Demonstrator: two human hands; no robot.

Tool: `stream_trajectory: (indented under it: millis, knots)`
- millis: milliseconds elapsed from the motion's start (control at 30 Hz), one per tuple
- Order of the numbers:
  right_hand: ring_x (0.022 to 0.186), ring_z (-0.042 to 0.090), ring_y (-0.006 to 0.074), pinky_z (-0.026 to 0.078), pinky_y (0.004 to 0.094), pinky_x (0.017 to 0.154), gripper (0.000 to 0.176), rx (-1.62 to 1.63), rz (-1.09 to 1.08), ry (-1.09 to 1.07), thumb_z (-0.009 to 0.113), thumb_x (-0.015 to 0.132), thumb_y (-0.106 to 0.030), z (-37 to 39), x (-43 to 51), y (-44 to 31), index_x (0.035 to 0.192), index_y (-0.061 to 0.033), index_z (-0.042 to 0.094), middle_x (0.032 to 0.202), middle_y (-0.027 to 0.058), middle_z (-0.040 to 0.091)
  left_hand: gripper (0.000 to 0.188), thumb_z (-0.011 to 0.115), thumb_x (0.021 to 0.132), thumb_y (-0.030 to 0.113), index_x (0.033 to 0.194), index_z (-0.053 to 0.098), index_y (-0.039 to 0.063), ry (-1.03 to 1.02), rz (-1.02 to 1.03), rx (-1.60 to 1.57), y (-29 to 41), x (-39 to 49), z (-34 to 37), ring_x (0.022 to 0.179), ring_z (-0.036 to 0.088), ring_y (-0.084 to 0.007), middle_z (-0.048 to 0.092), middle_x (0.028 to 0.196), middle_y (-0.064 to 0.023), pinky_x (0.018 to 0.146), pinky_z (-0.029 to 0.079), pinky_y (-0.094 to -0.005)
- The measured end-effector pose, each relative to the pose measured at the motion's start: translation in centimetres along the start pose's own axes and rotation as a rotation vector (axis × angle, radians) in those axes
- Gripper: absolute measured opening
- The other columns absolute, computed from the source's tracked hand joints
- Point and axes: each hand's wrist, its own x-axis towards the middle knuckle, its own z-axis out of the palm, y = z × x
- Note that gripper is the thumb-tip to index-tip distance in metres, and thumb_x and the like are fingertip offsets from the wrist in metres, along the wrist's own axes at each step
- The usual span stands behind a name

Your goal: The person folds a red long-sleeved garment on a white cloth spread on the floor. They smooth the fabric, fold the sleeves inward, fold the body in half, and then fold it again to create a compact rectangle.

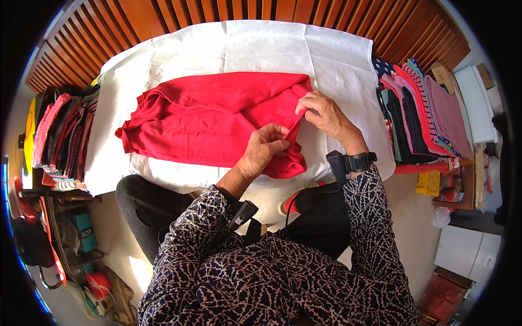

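Observation:
A red knitted garment [204, 118] lies lengthwise, partly folded and wrinkled, on a white cloth [261, 49] that covers the surface before me. Its ribbed edge is at the left. At the garment's right end, my left hand [267, 146] pinches the red fabric between thumb and fingers, low on the edge. Farther up the same edge, my right hand [322, 112] grips the fabric with thumb and fingertips. A short stretch of edge runs between the two hands. Under my left hand the lower right corner of the garment is bunched.
Folded clothes [65, 134] stand in a row at the left, and more folded clothes [424, 110] at the right. Behind the cloth is a slatted wooden panel [285, 10]. A yellow packet [428, 183] is at the right, and a teal box [83, 230] sits on a lower-left shelf.

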Motion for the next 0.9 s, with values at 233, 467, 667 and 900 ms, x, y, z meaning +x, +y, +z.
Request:
stream_trajectory:
  millis: [233, 467, 667, 900]
  knots:
    - [0.105, 0.058, 0.0275, 0.046, 0.0361, 0.097, 0.021, 0.034, -0.005, 0.06, 0.055, 0.073, 0.007, 0.3, -0.1, 0.1, 0.089, -0.003, 0.064, 0.102, 0.0075, 0.064, 0.023, 0.067, 0.088, 0.004, 0.11, 0.059, 0.003, -0.035, 0.025, 0.044, -0.1, -0.2, 0.0, 0.087, 0.062, -0.0106, 0.065, 0.097, -0.0021, 0.079, 0.052, -0.0255]
    - [0.105, 0.058, 0.0272, 0.046, 0.0354, 0.096, 0.021, 0.023, 0.038, 0.093, 0.053, 0.072, 0.011, -0.3, -0.6, 0.6, 0.086, -0.0019, 0.062, 0.101, 0.0081, 0.063, 0.027, 0.067, 0.088, 0.004, 0.113, 0.058, 0.002, -0.057, 0.028, 0.083, -0.5, -0.1, -0.3, 0.091, 0.06, -0.0112, 0.063, 0.099, -0.0025, 0.081, 0.051, -0.0254]
    - [0.097, 0.058, 0.0288, 0.047, 0.0369, 0.089, 0.017, 0.02, 0.123, 0.085, 0.053, 0.074, 0.009, -0.7, -1.5, 1.7, 0.08, -0.0037, 0.063, 0.093, 0.0089, 0.063, 0.03, 0.069, 0.085, 0.001, 0.112, 0.057, -0.002, -0.029, 0.096, 0.228, -1.3, 0.0, -0.2, 0.09, 0.06, -0.0142, 0.061, 0.103, -0.005, 0.085, 0.051, -0.0273]
    - [0.096, 0.06, 0.0326, 0.048, 0.0396, 0.085, 0.01, -0.033, 0.205, 0.136, 0.055, 0.08, 0.001, 0.1, -2.3, 2.6, 0.083, -0.0026, 0.063, 0.091, 0.0127, 0.062, 0.039, 0.077, 0.078, 0.011, 0.111, 0.057, 0.004, -0.001, 0.308, 0.878, -1.3, -2.1, 1.7, 0.089, 0.062, -0.0226, 0.058, 0.098, -0.0093, 0.078, 0.054, -0.0322]
